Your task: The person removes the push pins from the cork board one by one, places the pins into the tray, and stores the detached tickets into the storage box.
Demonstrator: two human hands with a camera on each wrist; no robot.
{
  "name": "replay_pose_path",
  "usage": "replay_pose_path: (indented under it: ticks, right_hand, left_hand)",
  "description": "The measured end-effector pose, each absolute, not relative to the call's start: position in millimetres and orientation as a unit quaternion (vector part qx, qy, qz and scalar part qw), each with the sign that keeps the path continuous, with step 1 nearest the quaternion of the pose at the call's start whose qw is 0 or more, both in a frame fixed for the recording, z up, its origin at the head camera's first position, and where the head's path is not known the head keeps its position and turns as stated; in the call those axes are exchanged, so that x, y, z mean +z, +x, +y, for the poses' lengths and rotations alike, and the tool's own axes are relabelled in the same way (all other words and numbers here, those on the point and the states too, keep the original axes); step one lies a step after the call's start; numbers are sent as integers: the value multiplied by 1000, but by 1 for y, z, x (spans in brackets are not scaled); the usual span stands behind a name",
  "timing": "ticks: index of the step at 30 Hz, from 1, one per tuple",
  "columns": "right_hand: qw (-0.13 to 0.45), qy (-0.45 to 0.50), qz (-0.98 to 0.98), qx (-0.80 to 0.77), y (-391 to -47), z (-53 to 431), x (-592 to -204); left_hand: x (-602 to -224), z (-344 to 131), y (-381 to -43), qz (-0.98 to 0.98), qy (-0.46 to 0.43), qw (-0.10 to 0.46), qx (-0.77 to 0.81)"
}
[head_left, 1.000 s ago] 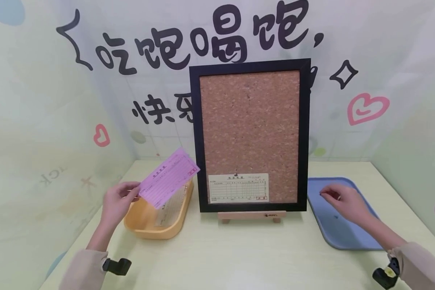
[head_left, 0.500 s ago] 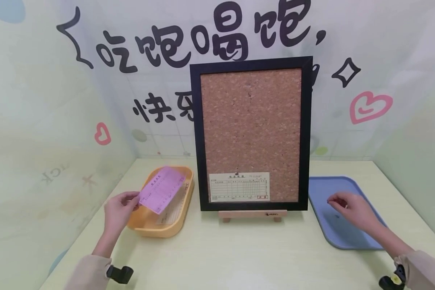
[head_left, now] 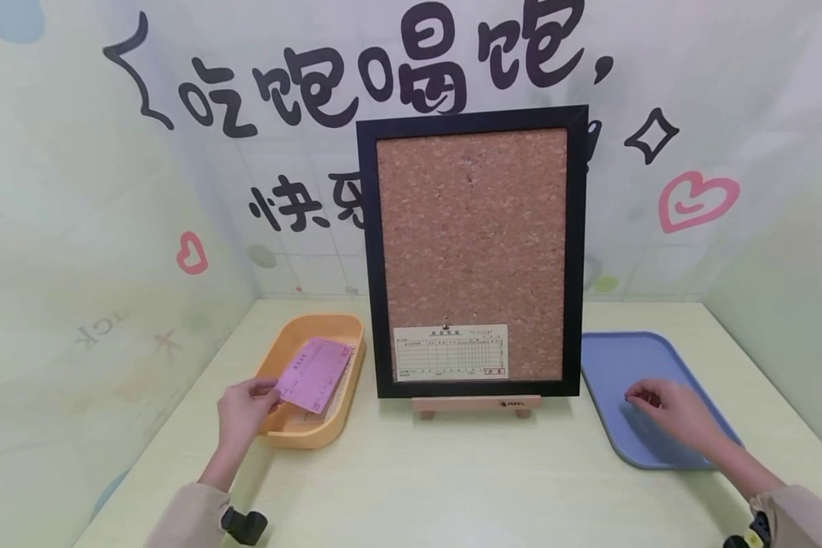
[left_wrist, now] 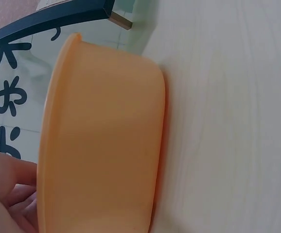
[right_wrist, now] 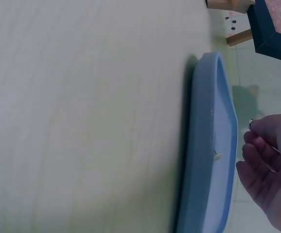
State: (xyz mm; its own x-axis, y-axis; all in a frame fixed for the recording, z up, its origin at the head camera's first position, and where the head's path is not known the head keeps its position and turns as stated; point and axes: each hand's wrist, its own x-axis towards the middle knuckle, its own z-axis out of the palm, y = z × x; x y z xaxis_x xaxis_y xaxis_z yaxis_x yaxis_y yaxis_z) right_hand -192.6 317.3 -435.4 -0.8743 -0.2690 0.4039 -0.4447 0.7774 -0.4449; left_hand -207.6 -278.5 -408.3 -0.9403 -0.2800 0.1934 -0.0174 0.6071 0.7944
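Note:
In the head view my left hand (head_left: 245, 411) pinches a pink receipt slip (head_left: 317, 373) by its near left corner. The slip lies slantwise within the orange basket's (head_left: 345, 326) outline, above a white slip (head_left: 311, 418) inside. The left wrist view shows the basket's outer wall (left_wrist: 101, 131), with my fingers (left_wrist: 24, 172) behind its rim. Over the blue tray (head_left: 606, 350) is my right hand (head_left: 674, 411). Its thumb and forefinger pinch a small shiny thumbtack (right_wrist: 251, 124), plainest in the right wrist view. Another thumbtack (right_wrist: 217, 156) lies in the tray.
A black-framed cork board (head_left: 473, 243) stands on a small wooden easel (head_left: 476, 406) between basket and tray. One white receipt slip (head_left: 451, 352) is pinned low on the board. Printed cloth walls surround the pale table (head_left: 438, 487).
My left hand has lowered the pink slip and moved slightly right, bringing it down into the basket. My right hand has sunk a little toward the tray and shifted right, still pinching the thumbtack.

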Motion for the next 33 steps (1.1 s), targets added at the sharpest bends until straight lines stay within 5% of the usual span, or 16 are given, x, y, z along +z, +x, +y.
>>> replay_pose_path:
  ticks: [21, 33]
  right_hand:
    - [130, 196, -939, 250, -189, 321, -457]
    - [108, 185, -946, 242, -190, 321, -457]
  left_hand:
    - [-411, -271, -204, -949, 23, 58, -308]
    - [-403, -275, -203, -963, 20, 51, -264]
